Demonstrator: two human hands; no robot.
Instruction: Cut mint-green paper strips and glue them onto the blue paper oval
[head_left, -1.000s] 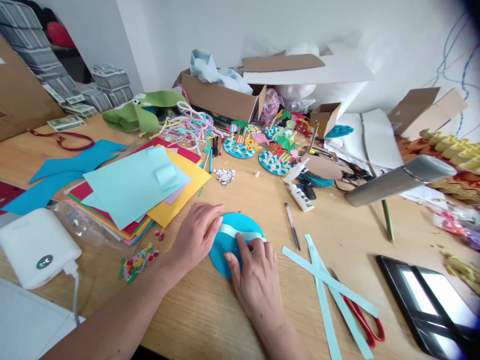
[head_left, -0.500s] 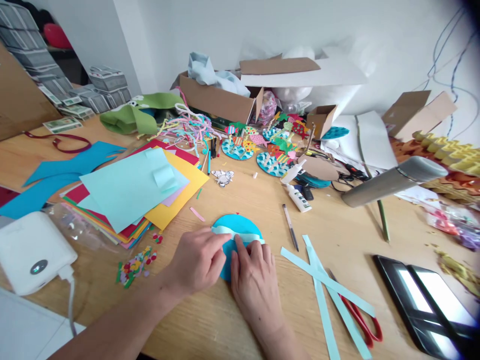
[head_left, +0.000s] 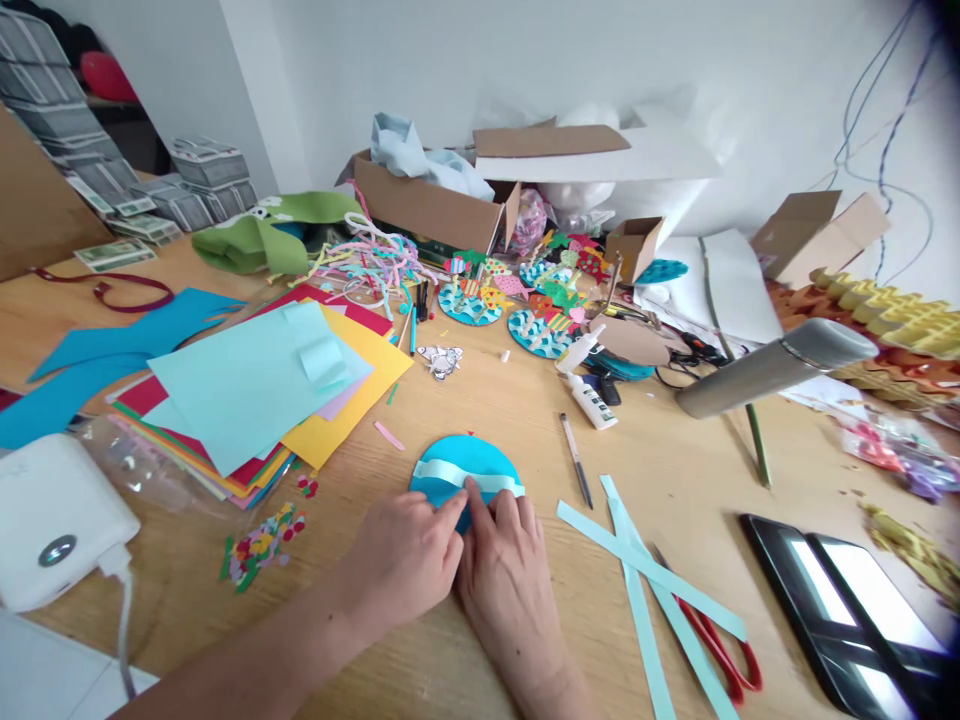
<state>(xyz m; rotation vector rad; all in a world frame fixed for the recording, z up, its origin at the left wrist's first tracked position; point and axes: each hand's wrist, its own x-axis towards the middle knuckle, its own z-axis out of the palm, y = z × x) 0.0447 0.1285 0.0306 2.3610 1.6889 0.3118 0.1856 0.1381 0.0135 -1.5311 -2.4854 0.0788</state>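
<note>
A blue paper disc (head_left: pixel 469 452) lies on the table in front of me, with a wavy pale-blue strip (head_left: pixel 442 472) across it. My left hand (head_left: pixel 409 550) is at the disc's lower left, index finger extended toward the strip and the other fingers curled; whether they pinch anything is hidden. My right hand (head_left: pixel 506 560) rests over the disc's lower right, its index fingertip on the strip and the other fingers bent beside it. The lower part of the disc is hidden under both hands.
Loose pale-blue strips (head_left: pixel 637 590) cross over red-handled scissors (head_left: pixel 720 650) at right. A pen (head_left: pixel 576 462), glue bottle (head_left: pixel 592 402) and grey cylinder (head_left: pixel 772 370) stand or lie beyond. Coloured paper sheets (head_left: pixel 232 390) and a white device (head_left: pixel 60 520) are at left.
My left hand has moved down and back from the strip, uncovering more of its left part. My right index fingertip stays at the strip. The view has shifted slightly.
</note>
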